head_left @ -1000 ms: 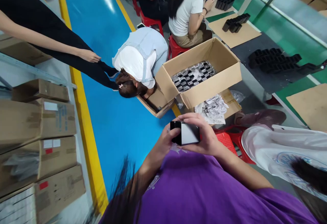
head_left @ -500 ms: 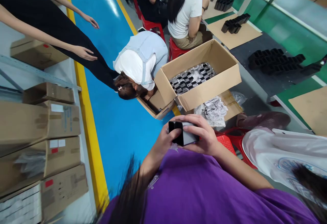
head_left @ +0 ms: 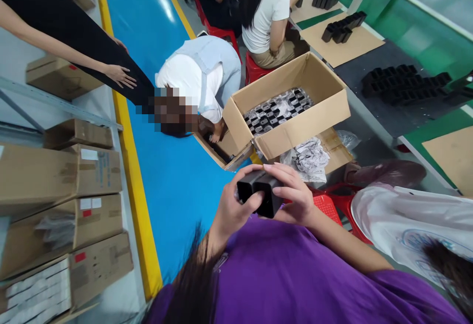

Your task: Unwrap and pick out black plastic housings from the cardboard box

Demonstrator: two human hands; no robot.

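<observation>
In front of my chest I hold two black, hollow, square-ended cases (head_left: 270, 200) side by side, their open ends facing me. My left hand (head_left: 231, 210) wraps round their left side, with its thumb across the open ends. From the right, my right hand (head_left: 298, 193) closes on the same cases, fingers over the top and side. Just beyond my hands stands a large open cardboard box (head_left: 306, 126), holding rows of black and clear-wrapped parts (head_left: 275, 112). My fingers hide part of the cases' far surfaces.
A person bends over a lower carton (head_left: 242, 159); another stands at left. Seated people line the workbench (head_left: 391, 117), which carries black cases (head_left: 402, 85). Crumpled paper (head_left: 312, 159) lies below the box. Shelved cartons (head_left: 98, 171) stand left, a red stool (head_left: 327, 209) right.
The cases have turned in my hands, so their open ends show more and the grey side less. The standing person's hands have moved back toward the legs. The bending person has shifted slightly.
</observation>
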